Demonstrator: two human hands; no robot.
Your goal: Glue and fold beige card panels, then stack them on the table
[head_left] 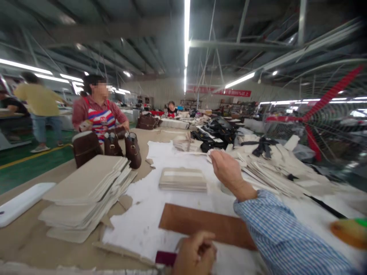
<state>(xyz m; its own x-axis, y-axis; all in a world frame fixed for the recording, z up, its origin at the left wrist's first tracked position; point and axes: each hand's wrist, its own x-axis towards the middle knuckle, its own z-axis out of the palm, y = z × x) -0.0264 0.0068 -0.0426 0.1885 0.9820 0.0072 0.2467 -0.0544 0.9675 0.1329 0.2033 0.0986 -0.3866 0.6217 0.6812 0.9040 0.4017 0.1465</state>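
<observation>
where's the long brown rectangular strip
Head view: the long brown rectangular strip lies lower right of centre on the ragged white sheet, beyond the left hand.

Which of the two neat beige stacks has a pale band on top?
The smaller stack, on the white sheet just beyond the brown strip: a pale band crosses its upper face. The larger stack, further left, has a plain top.

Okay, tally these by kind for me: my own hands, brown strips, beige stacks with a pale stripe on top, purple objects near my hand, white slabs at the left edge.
Hands, left hand and right hand: 2
Brown strip: 1
Striped beige stack: 1
Purple object, partly hidden: 1
White slab: 1
Total: 6
</observation>
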